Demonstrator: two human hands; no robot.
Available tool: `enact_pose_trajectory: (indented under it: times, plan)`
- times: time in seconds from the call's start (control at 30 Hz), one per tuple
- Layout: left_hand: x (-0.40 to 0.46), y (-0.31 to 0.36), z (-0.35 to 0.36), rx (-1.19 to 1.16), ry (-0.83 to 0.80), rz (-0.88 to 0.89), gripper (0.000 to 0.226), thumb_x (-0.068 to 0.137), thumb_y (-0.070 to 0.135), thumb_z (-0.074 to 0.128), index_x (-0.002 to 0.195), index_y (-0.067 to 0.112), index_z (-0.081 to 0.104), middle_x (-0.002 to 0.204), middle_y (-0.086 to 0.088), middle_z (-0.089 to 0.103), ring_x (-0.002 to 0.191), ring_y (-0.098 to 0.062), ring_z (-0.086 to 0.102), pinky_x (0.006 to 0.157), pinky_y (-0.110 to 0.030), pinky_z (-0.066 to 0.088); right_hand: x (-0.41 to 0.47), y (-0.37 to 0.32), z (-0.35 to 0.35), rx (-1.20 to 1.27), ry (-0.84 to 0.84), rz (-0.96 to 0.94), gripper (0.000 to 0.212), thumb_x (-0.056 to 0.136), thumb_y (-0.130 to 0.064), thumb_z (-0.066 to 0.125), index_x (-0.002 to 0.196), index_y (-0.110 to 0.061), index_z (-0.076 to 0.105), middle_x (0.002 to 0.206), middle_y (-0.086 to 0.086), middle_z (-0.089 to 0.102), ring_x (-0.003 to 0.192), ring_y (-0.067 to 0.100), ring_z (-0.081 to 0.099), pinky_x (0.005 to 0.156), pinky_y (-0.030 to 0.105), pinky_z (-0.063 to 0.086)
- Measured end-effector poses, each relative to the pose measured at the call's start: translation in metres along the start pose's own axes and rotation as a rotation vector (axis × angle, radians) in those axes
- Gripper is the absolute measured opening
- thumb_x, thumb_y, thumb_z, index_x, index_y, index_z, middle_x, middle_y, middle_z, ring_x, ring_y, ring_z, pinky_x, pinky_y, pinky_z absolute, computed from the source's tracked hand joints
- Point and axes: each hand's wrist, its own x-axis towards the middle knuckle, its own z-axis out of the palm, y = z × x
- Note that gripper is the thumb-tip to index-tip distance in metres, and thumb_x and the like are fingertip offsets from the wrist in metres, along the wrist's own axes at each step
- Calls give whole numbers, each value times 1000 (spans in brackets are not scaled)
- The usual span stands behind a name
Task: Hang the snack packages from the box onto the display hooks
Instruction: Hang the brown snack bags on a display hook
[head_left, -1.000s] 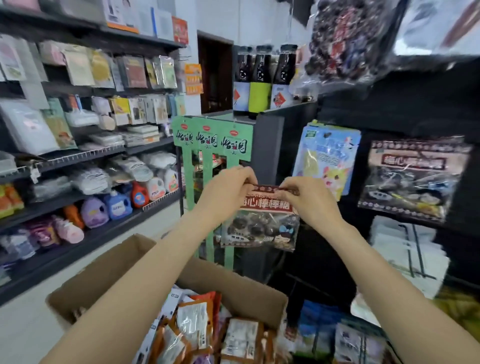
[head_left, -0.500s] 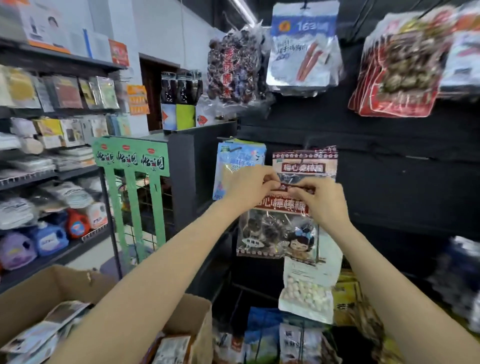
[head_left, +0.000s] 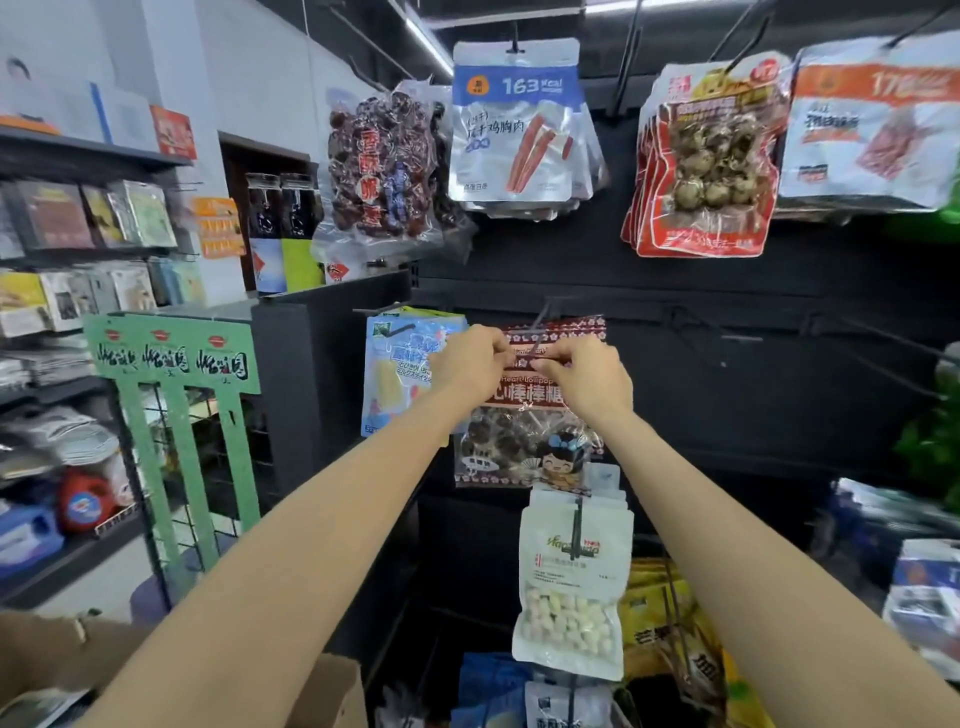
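Being raised from beside green rack to black display hook (head_left: 540, 325): clear red-topped lollipop package (head_left: 524, 441), top pinched by left hand (head_left: 470, 361) and right hand (head_left: 589, 376); hanging imminent.

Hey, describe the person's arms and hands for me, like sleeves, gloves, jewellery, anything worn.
Both forearms are bare for their whole visible length, with no sleeve edge in view. The left hand and right hand wear no gloves, and no watch, bracelet or ring shows on the wrists or visible fingers.

Lollipop package (head_left: 524, 436) in both hands, now raised against the hook (head_left: 540, 319)
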Motion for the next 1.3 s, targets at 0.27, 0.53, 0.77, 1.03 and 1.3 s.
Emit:
enact_pose_trajectory:
  times: [0.27, 0.53, 0.77, 1.03, 1.3]
  plan:
    - [10, -4, 3, 30, 43, 57, 13, 94, 29, 54, 81, 27, 57, 97, 2, 68, 96, -22, 60, 92, -44, 44, 4, 0, 1, -4, 59, -4, 18, 91, -34, 61, 99, -22, 72, 90, -1, 70, 87, 18, 63, 69, 30, 49]
    - [14, -1, -1, 82, 8, 107, 10, 93, 26, 56, 87, 24, 65, 89, 5, 65, 94, -19, 60, 85, -36, 45, 7, -1, 0, -107, 60, 6, 16, 92, -33, 60, 96, -22, 71, 84, -2, 64, 77, 17, 56, 64, 28, 41]
    - [12, -9, 0, 117, -38, 167, 10, 92, 20, 57, 91, 21, 68, 80, 14, 62, 91, -16, 60, 91, -41, 45, 6, 1, 1, -164, 15, -3, 19, 91, -33, 61, 89, -17, 71, 79, 0, 66, 77, 22, 61, 61, 29, 44]
    - [14, -6, 2, 68, -12, 199, 12, 93, 22, 56, 96, 17, 67, 94, 3, 68, 97, -19, 62, 90, -42, 47, 6, 3, 0, -191, 66, -40, 17, 93, -31, 58, 93, -20, 70, 76, -6, 56, 72, 16, 50, 60, 27, 36]
    - [39, -8, 14, 102, -26, 217, 13, 93, 13, 55, 97, 14, 67, 80, 1, 62, 82, -22, 59, 73, -33, 45, 28, 8, 7, -225, 51, -28, 18, 95, -23, 55, 105, -22, 70, 90, 1, 67, 89, 25, 64, 65, 30, 42]
